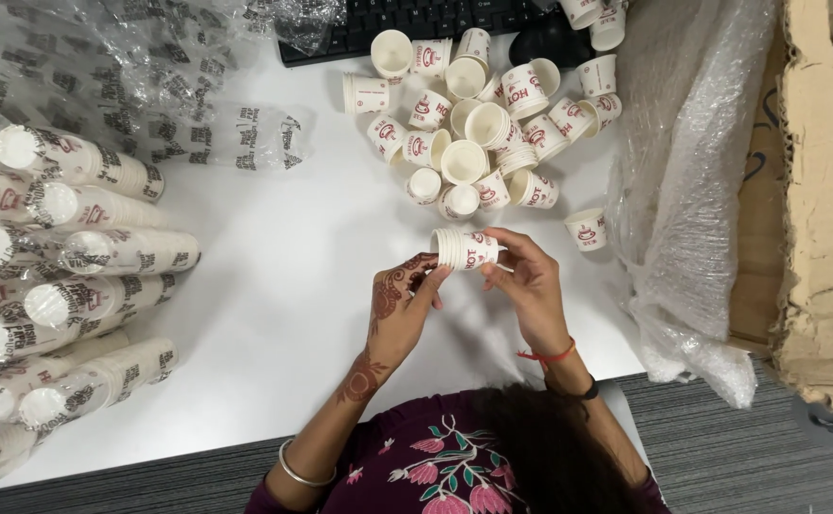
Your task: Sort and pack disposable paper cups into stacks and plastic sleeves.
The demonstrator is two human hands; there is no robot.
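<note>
A short stack of small white paper cups [464, 249] with red print lies on its side between both hands, just above the white table [283, 286]. My left hand [402, 305], marked with dark henna, grips the stack's rim end. My right hand [529, 281] holds the base end with fingers curled around it. Beyond the hands lies a loose heap of the same cups [478, 124], some upright, some tipped over. One single cup [587, 229] stands apart to the right of my right hand.
Several long sleeves of stacked cups wrapped in clear plastic [64, 286] lie along the left edge. A black keyboard [416, 21] sits at the far edge. Crumpled clear plastic [693, 171] and a torn cardboard box [816, 238] stand on the right.
</note>
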